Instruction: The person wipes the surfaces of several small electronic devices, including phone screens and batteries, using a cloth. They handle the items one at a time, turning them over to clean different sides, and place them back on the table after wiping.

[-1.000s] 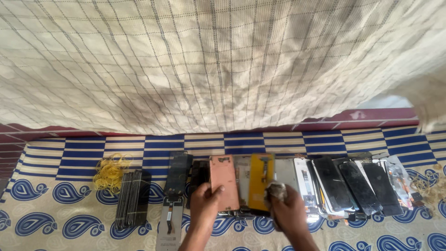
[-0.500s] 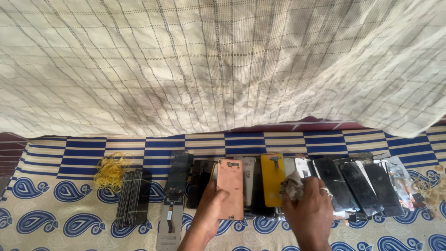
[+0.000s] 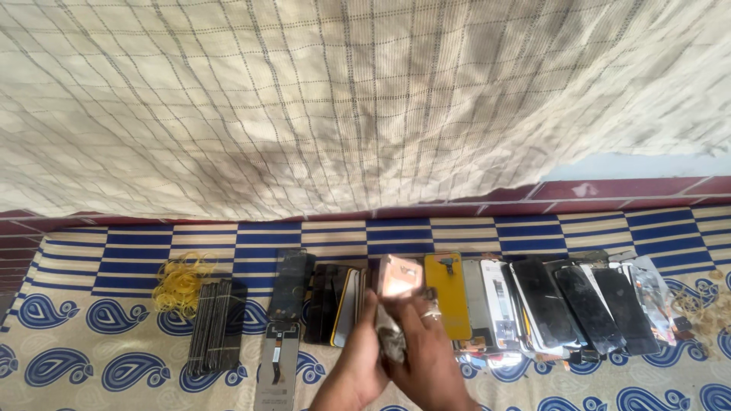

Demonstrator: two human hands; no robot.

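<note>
My left hand (image 3: 354,369) grips the lower end of a copper-pink phone back panel (image 3: 400,275) and holds it tilted over the row of parts. Pressed close against it, my right hand (image 3: 432,358), which wears a ring, clutches a crumpled grey cloth (image 3: 390,340) against the panel's lower part. A yellow back panel (image 3: 448,293) lies just right of the pink one. Both hands meet at the bottom centre of the head view, and the panel's lower half is hidden by them.
Phone screens and panels lie in a row on a blue-patterned mat (image 3: 91,358): dark screens (image 3: 579,304) to the right, a black screen (image 3: 289,285), a stack of dark strips (image 3: 217,327) and yellow rubber bands (image 3: 181,280) to the left. A checked cloth (image 3: 365,106) hangs behind.
My right hand with the cloth has moved left from beside the yellow panel and now meets my left hand on the pink panel. The pink panel has shifted slightly right.
</note>
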